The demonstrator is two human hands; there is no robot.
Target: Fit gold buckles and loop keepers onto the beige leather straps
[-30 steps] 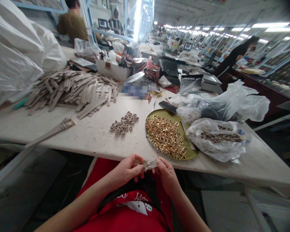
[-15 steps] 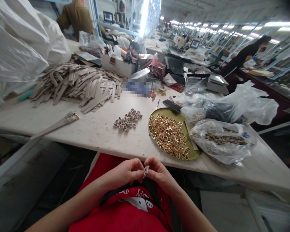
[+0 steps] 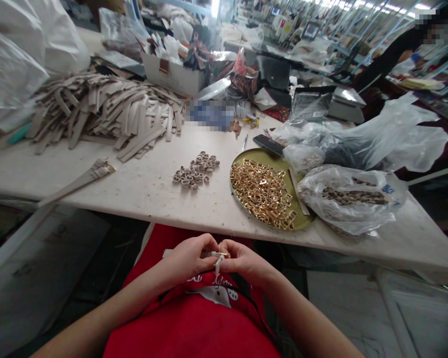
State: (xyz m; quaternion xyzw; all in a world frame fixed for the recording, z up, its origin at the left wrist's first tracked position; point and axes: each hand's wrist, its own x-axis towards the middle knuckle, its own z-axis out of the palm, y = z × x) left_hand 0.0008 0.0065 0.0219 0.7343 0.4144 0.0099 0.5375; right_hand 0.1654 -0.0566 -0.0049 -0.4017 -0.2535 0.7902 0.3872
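Note:
My left hand [image 3: 194, 256] and my right hand [image 3: 242, 259] meet in front of the red apron, just below the table edge. Between their fingertips is a pale strap [image 3: 218, 266], bent, with one end hanging down and a light piece showing behind my left hand. A small gold glint, likely a buckle [image 3: 227, 255], shows by my right fingertips, partly covered. My left fingers pinch the strap; my right thumb and fingers close on it at the buckle. On the table beyond are a cluster of small beige loops [image 3: 196, 170] and a round tray [image 3: 303, 221] of gold buckles [image 3: 261, 193].
A heap of beige straps [image 3: 108, 107] covers the back left; a bundle of straps [image 3: 78, 181] hangs over the front edge. Right of the tray lie a plastic bag of small brown pieces [image 3: 353, 196] and a dark phone [image 3: 269, 144]. A person's dark sleeve [image 3: 399, 47] shows at upper right.
My view has tipped down, so the table sits higher in the picture. In my hands the strap has turned: its end now hangs down and a gold glint shows.

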